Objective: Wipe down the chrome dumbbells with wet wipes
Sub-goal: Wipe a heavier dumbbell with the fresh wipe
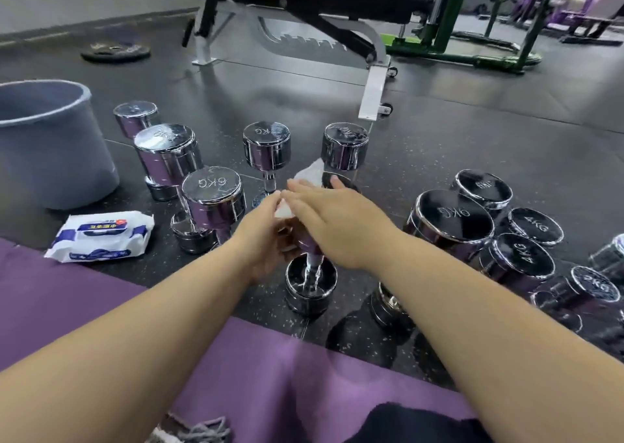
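Grey bucket (50,145) far left on black speckled floor (472,131). Black-padded weight bench (320,0), white frame, behind. Weight plate (115,51) flat, back left. Green rack (456,37) back right. Purple mat (270,375) nearest.

near centre: tilted dumbbell (310,280) stands in the way. left: row of upright dumbbells (212,199) packed close, wipes pack (101,236) and grey bucket (50,145) beside them. right: cluster of dumbbells (452,219) packed tight. behind: rear pair of dumbbells (266,145), narrow lane between. open floor (472,131) beyond, up to bench foot (371,94).
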Tool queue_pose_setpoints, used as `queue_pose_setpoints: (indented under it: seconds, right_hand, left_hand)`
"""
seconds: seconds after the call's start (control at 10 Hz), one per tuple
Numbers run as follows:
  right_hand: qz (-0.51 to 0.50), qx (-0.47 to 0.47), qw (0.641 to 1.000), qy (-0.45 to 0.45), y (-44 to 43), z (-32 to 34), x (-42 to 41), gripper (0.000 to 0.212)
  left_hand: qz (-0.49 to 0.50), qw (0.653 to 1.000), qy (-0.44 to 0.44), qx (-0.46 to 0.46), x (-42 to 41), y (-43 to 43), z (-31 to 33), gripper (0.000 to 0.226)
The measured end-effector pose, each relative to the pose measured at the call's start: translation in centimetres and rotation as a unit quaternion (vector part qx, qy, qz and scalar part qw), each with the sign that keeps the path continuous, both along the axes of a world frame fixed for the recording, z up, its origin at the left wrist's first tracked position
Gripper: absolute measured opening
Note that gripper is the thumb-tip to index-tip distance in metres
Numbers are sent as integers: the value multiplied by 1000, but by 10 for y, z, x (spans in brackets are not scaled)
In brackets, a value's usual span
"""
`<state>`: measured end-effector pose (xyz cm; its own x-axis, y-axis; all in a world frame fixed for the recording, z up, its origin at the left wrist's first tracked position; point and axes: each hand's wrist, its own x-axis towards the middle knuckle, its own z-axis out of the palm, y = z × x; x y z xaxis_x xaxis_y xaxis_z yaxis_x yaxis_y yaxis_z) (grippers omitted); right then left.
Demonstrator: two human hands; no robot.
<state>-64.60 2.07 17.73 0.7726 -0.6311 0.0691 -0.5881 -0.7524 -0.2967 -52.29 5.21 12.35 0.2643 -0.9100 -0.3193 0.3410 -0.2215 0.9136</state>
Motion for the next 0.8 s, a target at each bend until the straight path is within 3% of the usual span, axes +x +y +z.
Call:
queue_pose_setpoints:
  seconds: [0.1, 0.3, 0.4, 0.5, 0.6, 0.7, 0.8]
  right_hand:
    - [-92, 34, 995, -15, -29, 12, -6, 45]
    - [65, 32, 997, 20, -8, 5, 5, 44]
    - [-27, 9, 1000, 6, -39, 12, -12, 43]
    - [-18, 9, 1000, 16, -24, 13, -2, 42]
    - [67, -2, 998, -4, 9, 3, -12, 36]
    - [-51, -29, 998, -10, -15, 8, -23, 38]
    - [-77, -20, 997, -19, 2, 9, -11, 37]
  left_hand:
    - [22, 998, -37, 56, -3, -6, 6, 26]
    - [-31, 991, -88, 95, 15, -12, 20, 32]
    - [-74, 985, -84, 135, 16, -15, 25, 20]
    - [-45, 986, -81, 141, 17, -16, 24, 18]
    - [-49, 992, -36, 114, 17, -7, 18, 23]
    - [-27, 997, 20, 73, 14, 2, 13, 23]
    - [-29, 998, 36, 52, 12, 3, 10, 22]
